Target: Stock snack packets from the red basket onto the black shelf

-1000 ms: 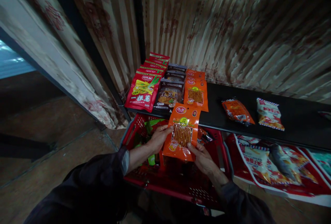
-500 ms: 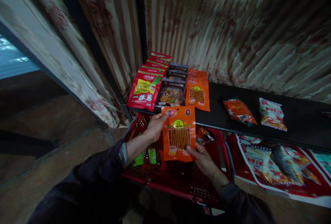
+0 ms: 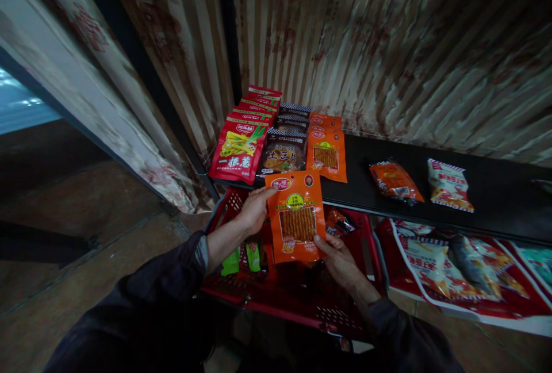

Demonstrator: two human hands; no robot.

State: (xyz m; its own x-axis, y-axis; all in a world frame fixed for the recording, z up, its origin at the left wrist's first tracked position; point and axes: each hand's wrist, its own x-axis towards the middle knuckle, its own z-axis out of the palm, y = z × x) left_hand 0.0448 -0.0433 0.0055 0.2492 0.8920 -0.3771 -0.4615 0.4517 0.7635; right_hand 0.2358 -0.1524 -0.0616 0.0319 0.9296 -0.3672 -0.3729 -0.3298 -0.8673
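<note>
Between my hands is an orange snack packet (image 3: 296,220), face up with a window showing brown sticks. My left hand (image 3: 254,211) grips its upper left edge, and my right hand (image 3: 340,258) pinches the lower right corner, thumb on the front. Below it is a red plastic basket (image 3: 297,307) containing green packets (image 3: 253,255) and a dark orange packet (image 3: 338,222). Just beyond, overlapping orange packets (image 3: 326,157) of the same look lie on the black shelf (image 3: 357,180), beside dark potato-slice packets (image 3: 282,154) and red packets (image 3: 239,152).
Farther right on the shelf lie an orange packet (image 3: 394,180) and a white-and-red packet (image 3: 449,185). Under the shelf edge, a red bin with a white rim (image 3: 403,249) holds several snack bags. A dark post (image 3: 230,34) and striped curtain (image 3: 345,45) stand behind.
The orange packet has risen slightly and tilted a little in my hands. Both hands keep their hold on it. The view has shifted slightly.
</note>
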